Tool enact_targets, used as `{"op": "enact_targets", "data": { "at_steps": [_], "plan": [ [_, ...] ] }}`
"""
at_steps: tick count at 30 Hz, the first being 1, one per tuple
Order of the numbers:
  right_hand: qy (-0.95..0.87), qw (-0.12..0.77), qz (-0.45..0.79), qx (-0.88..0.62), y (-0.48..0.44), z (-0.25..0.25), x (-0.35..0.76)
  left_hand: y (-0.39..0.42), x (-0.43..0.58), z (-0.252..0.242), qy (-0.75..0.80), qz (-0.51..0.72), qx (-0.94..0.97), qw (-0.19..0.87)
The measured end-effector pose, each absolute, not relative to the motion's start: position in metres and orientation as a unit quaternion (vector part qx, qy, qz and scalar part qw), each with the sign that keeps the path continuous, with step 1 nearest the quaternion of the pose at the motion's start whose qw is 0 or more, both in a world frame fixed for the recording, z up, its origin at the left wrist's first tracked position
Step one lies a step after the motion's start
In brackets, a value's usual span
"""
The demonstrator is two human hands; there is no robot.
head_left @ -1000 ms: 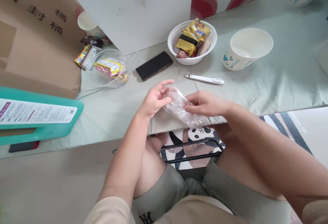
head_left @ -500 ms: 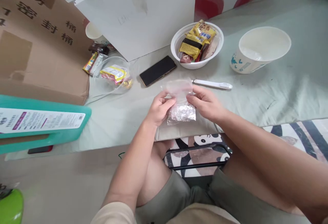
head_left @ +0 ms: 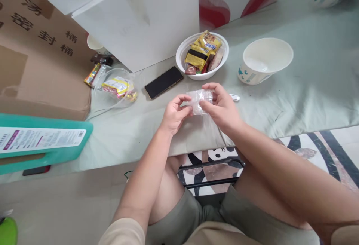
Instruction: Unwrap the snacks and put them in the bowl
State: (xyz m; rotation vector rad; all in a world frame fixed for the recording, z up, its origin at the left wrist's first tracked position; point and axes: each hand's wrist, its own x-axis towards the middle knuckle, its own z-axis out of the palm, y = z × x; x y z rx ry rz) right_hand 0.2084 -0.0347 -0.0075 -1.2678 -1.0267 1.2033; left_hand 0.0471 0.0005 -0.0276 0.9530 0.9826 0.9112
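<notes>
Between my two hands is a small clear plastic bag [head_left: 199, 101], crumpled or folded into a compact shape. My left hand [head_left: 175, 113] pinches its left edge between thumb and fingers. On the other side my right hand [head_left: 223, 107] grips it, thumb across the front and fingers behind. What lies inside the plastic cannot be made out. The white handle of a knife-like tool [head_left: 235, 97] shows just past my right hand, which hides the rest. Behind the hands lies a dark phone [head_left: 164, 82].
A white bowl [head_left: 180, 58] of wrapped snacks and a large paper bucket [head_left: 266, 56] stand beyond my hands. To the left are a clear plastic tub [head_left: 108, 101] with snack packets, a cardboard box [head_left: 56, 84] and a teal container [head_left: 81, 149]. White boxes [head_left: 157, 20] line the back.
The plastic bag has gone from hanging unfolded to a smaller folded bundle, held slightly higher. My right hand has shifted over the tool, hiding most of it. The view has swung a little right.
</notes>
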Motion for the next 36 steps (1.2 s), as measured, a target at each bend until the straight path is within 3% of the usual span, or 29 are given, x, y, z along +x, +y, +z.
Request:
{"op": "enact_targets", "data": {
  "at_steps": [9,15,18,21,25,30,33,36],
  "plan": [
    [-0.44,0.544,0.514,-0.497,-0.038,-0.007,0.23,-0.009,0.078,-0.02,0.48,0.4,0.432,0.65],
    [-0.339,0.586,0.527,-0.514,-0.035,0.007,0.251,0.026,0.112,0.028,0.522,0.497,0.602,0.343],
    [-0.328,0.549,0.596,-0.486,-0.034,0.009,0.255,0.055,0.161,0.068,0.469,0.394,0.772,0.169],
    [-0.378,0.524,0.581,-0.495,-0.035,0.009,0.252,0.082,0.221,0.088,0.361,0.219,0.901,0.098],
    [-0.448,0.497,0.561,-0.487,-0.037,0.012,0.248,0.108,0.275,0.07,0.288,-0.018,0.953,0.089],
    [-0.465,0.488,0.559,-0.483,-0.039,0.015,0.253,0.129,0.303,0.041,0.26,-0.263,0.912,0.177],
    [-0.469,0.479,0.56,-0.487,-0.039,0.014,0.257,0.135,0.304,0.047,0.267,-0.241,0.901,0.242],
    [-0.467,0.479,0.553,-0.497,-0.038,0.012,0.259,0.128,0.281,0.07,0.309,-0.061,0.907,0.281]
  ]
}}
